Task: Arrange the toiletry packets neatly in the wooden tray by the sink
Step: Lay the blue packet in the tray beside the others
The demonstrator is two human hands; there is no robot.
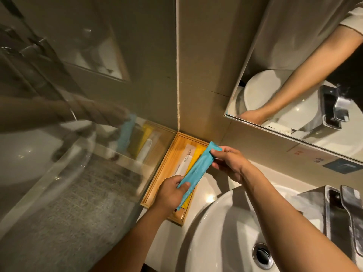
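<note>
Mid-frame, above the wooden tray (157, 179): blue packet (196, 169) pinched at both ends, left hand (172, 191) low, right hand (227, 161) high. Inside tray, white packet (185, 160) beside yellow packet (197, 152).

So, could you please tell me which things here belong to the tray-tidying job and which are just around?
Part of the job:
- blue packet, held by left hand and right hand
- wooden tray
- white packet and yellow packet in the tray

Just around:
- sink basin
- faucet
- mirror
- drain
</note>
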